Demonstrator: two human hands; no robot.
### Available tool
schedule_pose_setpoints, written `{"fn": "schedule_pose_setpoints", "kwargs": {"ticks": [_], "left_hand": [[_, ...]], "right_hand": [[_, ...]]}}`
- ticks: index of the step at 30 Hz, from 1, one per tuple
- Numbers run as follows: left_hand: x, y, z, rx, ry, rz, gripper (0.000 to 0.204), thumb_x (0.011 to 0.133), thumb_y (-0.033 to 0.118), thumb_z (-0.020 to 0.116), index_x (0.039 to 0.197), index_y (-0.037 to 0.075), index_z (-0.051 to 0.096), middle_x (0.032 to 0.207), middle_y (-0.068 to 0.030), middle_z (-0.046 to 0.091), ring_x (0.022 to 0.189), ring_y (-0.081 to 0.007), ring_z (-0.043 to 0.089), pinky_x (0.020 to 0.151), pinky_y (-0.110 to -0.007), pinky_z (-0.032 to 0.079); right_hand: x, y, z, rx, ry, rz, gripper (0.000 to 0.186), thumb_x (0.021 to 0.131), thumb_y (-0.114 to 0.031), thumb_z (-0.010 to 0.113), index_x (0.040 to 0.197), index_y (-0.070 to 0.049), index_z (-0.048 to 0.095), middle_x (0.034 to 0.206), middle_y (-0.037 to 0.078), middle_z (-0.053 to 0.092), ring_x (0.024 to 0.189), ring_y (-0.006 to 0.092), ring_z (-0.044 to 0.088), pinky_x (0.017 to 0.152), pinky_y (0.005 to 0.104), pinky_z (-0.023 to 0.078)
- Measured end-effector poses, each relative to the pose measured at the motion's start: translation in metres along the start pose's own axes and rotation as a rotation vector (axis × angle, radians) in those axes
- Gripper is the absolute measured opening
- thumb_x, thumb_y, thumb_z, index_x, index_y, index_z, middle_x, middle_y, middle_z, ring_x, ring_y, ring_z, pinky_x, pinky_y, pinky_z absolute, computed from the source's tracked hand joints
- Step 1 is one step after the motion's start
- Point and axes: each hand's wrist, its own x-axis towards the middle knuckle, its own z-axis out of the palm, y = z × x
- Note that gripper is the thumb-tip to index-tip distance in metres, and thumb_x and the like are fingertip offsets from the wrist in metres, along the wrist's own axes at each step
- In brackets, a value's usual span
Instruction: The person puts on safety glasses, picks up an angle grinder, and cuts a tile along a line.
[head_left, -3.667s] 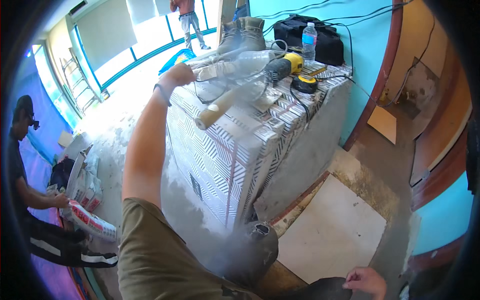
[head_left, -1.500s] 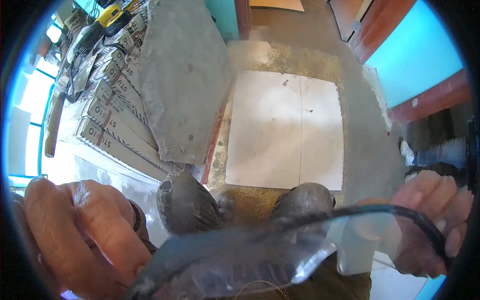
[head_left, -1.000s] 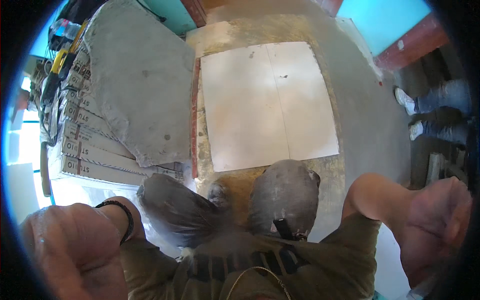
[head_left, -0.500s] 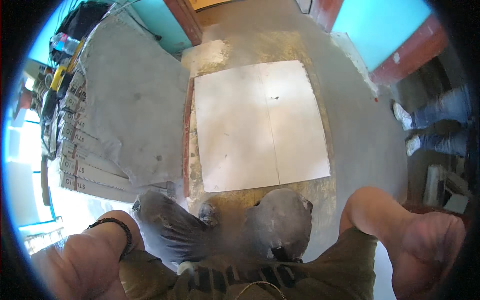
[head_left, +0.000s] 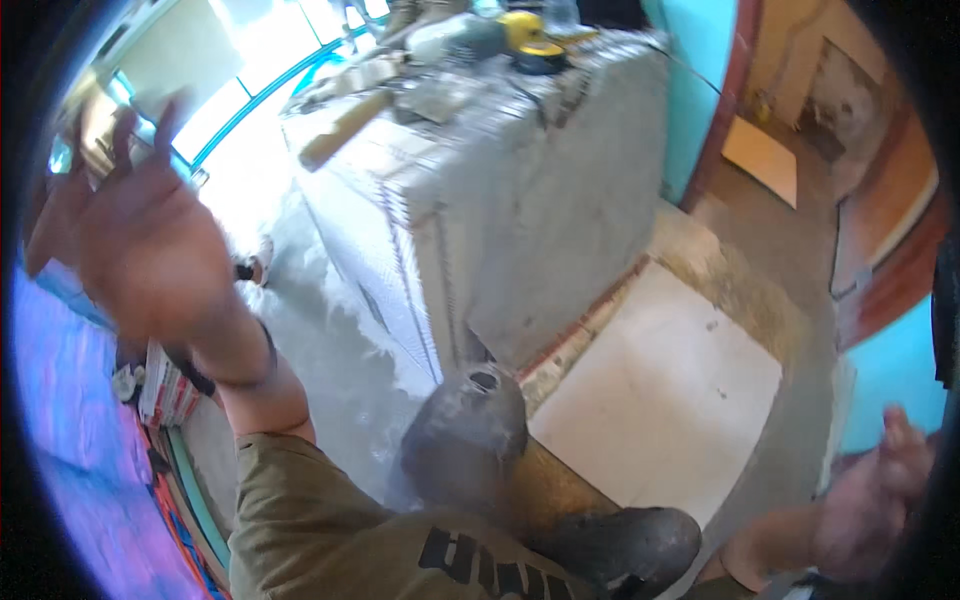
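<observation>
My left hand (head_left: 155, 245) is raised at the far left, blurred by motion, its fingers spread and nothing seen in them. Low at the right edge my right hand (head_left: 880, 490) is held up with fingers stretched, also blurred; no object shows in it. Neither hand touches anything that I can see. A large white panel with a few dark marks (head_left: 660, 390) lies flat on the floor in front of my knees. Beside it stands a dusty stack of boxes (head_left: 570, 200). On the stack's top lie a yellow and grey power tool (head_left: 490, 38) and a yellow and black round item (head_left: 540, 58).
A foot in a light shoe (head_left: 262, 262) shows on the floor beyond the stack. Shiny purple-blue sheeting (head_left: 80, 430) fills the left edge. An orange-tan panel (head_left: 762, 160) lies by the doorway, and turquoise walls (head_left: 895, 370) stand on the right.
My view has swung left, so the stack's side and the bright windows now show more. Both hands, low near my body before, are now raised outward; the left went up and forward.
</observation>
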Motion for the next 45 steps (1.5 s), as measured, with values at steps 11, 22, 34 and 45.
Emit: {"fn": "schedule_pose_setpoints", "kwargs": {"ticks": [11,22,34,45], "left_hand": [[-0.072,-0.225,0.022,0.181,-0.595,-1.346,0.056,0.099,0.049,0.063,0.137,0.008,0.062,0.120,-0.0069,0.069,0.107,-0.0193,0.065,0.085,-0.033,0.054],[-0.121,-0.163,0.037,-0.010,0.633,-1.014,0.043,0.105,0.030,0.061,0.136,0.001,0.056,0.126,-0.0067,0.060,0.115,-0.0141,0.057,0.096,-0.029,0.047],[-0.171,-0.192,0.058,0.374,0.279,-1.024,0.051,0.100,0.019,0.063,0.143,-0.003,0.046,0.140,-0.0259,0.052,0.132,-0.0415,0.051,0.111,-0.046,0.040],[-0.178,-0.202,0.059,0.626,0.101,-0.927,0.052,0.096,0.016,0.067,0.142,0.001,0.048,0.136,-0.0254,0.056,0.129,-0.0432,0.053,0.107,-0.048,0.043]], "right_hand": [[0.100,-0.003,0.201,-0.049,-0.473,0.475,0.039,0.091,-0.017,0.074,0.126,-0.002,0.066,0.110,0.012,0.070,0.103,0.0224,0.068,0.087,0.0340,0.053],[0.245,0.147,0.465,0.153,-0.568,1.050,0.098,0.084,-0.071,0.069,0.140,0.008,0.052,0.118,0.023,0.066,0.093,0.0333,0.073,0.067,0.0417,0.063],[0.232,0.173,0.540,0.124,-0.405,1.112,0.064,0.087,-0.043,0.069,0.136,-0.003,0.057,0.123,0.017,0.064,0.106,0.0313,0.064,0.064,0.0475,0.059],[0.238,0.155,0.443,1.107,-0.034,1.118,0.031,0.091,-0.037,0.062,0.105,-0.009,0.057,0.076,0.012,0.062,0.060,0.0243,0.062,0.044,0.0351,0.050]]}}
